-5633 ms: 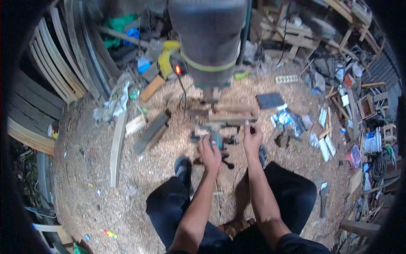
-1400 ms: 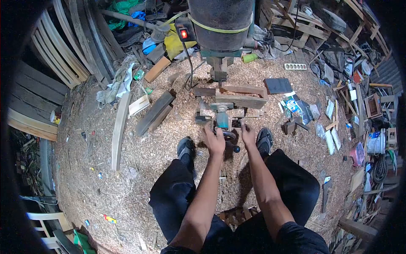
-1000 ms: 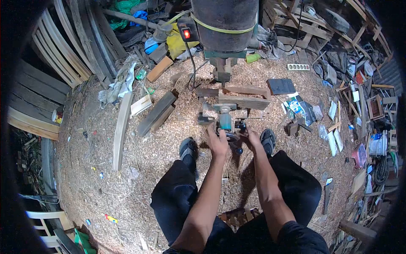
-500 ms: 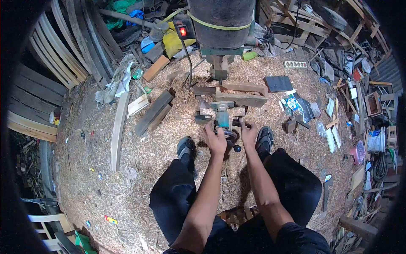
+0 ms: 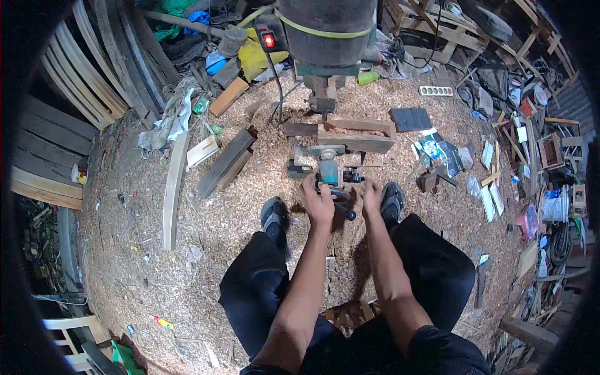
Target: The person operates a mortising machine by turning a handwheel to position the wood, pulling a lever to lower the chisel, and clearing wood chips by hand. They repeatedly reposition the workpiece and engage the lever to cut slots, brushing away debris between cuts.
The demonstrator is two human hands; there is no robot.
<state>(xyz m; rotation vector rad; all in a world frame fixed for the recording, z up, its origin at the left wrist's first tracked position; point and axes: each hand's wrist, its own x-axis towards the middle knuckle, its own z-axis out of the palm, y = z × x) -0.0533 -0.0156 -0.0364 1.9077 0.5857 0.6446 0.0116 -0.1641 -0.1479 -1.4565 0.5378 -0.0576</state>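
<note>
A drill-like machine with a dark cylindrical body (image 5: 326, 34) stands in front of me, a red light glowing on its switch box (image 5: 269, 40). Below its head lies a wooden frame (image 5: 357, 142) with shavings inside. Nearer to me is a green vise-like fixture (image 5: 328, 171) with a handwheel and a black ball knob (image 5: 350, 215). My left hand (image 5: 319, 201) rests at the left side of the fixture, its fingers bent around the wheel's edge. My right hand (image 5: 372, 195) is beside the fixture's right end, by a small dark handle (image 5: 354, 177), its fingers slightly apart.
Wood shavings cover the floor (image 5: 206, 281). Dark beams (image 5: 228, 164) and a long curved board (image 5: 175, 190) lie to the left. A power strip (image 5: 435, 91), a black block (image 5: 410, 119) and scrap lie to the right. My shoes flank the fixture.
My right hand has moved slightly right, away from the fixture's small dark handle, which now shows more. My left hand stays at the wheel. The view has shifted slightly.
</note>
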